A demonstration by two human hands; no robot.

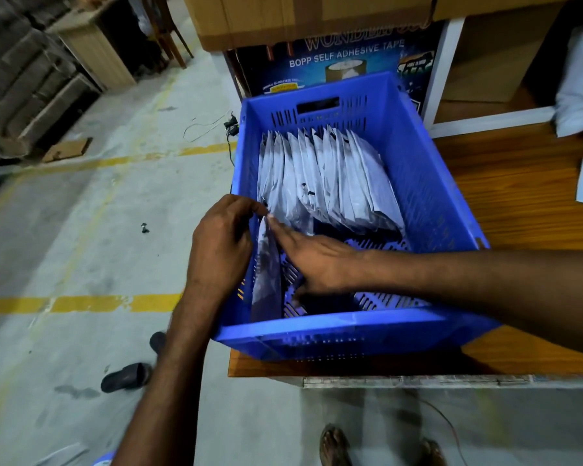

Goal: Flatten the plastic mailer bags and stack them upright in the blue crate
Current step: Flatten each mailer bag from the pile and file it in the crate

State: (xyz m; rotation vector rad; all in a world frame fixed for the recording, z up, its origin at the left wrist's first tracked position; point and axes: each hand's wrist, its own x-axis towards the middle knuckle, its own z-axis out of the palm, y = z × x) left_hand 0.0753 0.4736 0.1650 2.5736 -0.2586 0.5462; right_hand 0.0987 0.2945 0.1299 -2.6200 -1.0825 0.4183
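Head view, one frame.

Left hand (221,243): forearm comes up from the lower edge and the wrist crosses the left wall of the blue crate (334,326) from outside. The hand is knuckles-up, its fingers (249,205) curled, with thumb and forefinger tips closed on the top corner of a grey mailer bag (266,284).

Right hand (317,260): forearm enters from the right, across the crate's near right corner, roughly level. The palm faces down and left. Its fingers (283,230) are straight and held together, gripping nothing, their tips laid against the bag's upper edge just beside the left fingertips.

Mailer bag: stands on edge inside the crate, directly below both sets of fingertips and flat along the left wall, reaching down toward the near corner.

Row of mailer bags (323,183): beyond the fingers in the far half of the crate, packed upright edge to edge, tops leaning slightly. The perforated crate floor shows under the right palm.

The crate sits on a wooden surface (519,203), its left wall at the surface's edge. Beyond the fingers, behind the far wall, is an adhesive tape carton (344,55). Left of the left forearm, a sandal (127,376) lies on the concrete floor (81,230).
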